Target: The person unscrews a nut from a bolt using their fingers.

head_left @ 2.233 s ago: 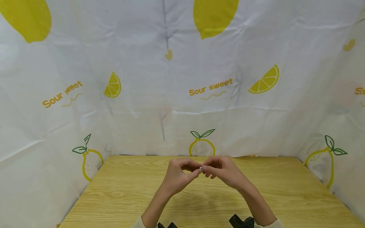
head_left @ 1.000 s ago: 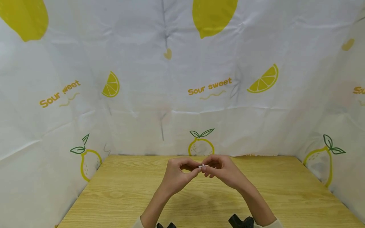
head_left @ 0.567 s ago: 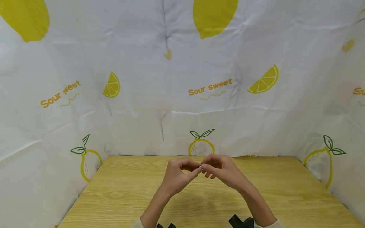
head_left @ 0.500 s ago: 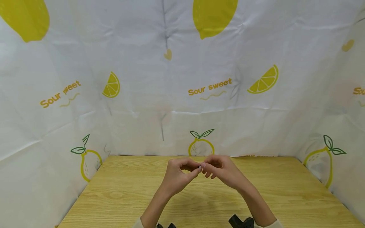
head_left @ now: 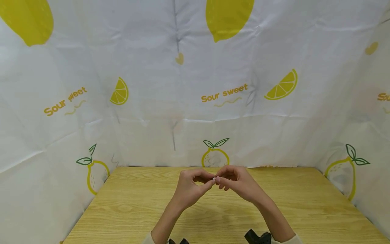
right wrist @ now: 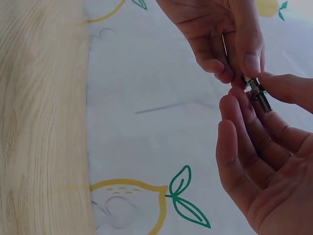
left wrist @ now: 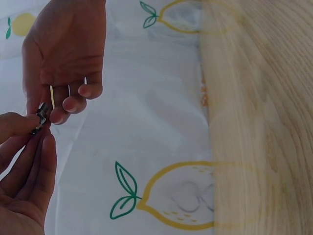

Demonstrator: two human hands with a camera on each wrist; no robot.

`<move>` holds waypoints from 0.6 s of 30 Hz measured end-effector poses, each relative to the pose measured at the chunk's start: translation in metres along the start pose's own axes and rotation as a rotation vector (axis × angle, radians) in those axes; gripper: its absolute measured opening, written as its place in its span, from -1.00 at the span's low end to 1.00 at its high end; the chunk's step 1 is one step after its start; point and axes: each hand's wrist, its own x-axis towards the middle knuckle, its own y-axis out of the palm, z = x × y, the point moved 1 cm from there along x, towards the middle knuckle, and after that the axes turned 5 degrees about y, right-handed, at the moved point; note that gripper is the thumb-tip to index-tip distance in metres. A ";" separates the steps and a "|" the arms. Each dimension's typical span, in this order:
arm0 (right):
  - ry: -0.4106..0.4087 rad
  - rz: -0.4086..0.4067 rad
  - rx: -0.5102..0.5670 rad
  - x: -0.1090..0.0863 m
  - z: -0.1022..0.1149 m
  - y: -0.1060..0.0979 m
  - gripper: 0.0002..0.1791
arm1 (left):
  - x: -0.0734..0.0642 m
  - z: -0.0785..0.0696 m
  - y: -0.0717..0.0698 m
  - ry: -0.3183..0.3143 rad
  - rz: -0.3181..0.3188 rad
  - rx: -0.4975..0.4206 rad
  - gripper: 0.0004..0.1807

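Bolt is held above the worktop — left hand pinches one end, right hand the nut on it, both equally near — long axis running from left grip toward right palm.

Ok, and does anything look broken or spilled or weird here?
Nothing really stands out. The left hand and right hand pinch a small threaded metal piece, too small to check closely for damage. I see no spill on the wooden table. The lemon-print sheet is a bit creased, but not torn that I can see.
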 end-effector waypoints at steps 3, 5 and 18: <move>-0.008 -0.008 0.009 0.000 0.001 0.000 -0.76 | -0.001 0.000 0.000 -0.003 -0.001 0.001 -0.92; -0.010 -0.013 0.011 0.000 0.001 0.000 -0.76 | -0.001 -0.001 0.000 0.001 -0.002 0.004 -0.93; 0.013 -0.002 -0.050 0.001 -0.002 -0.001 -0.72 | -0.001 0.001 0.001 0.008 -0.015 0.007 -0.96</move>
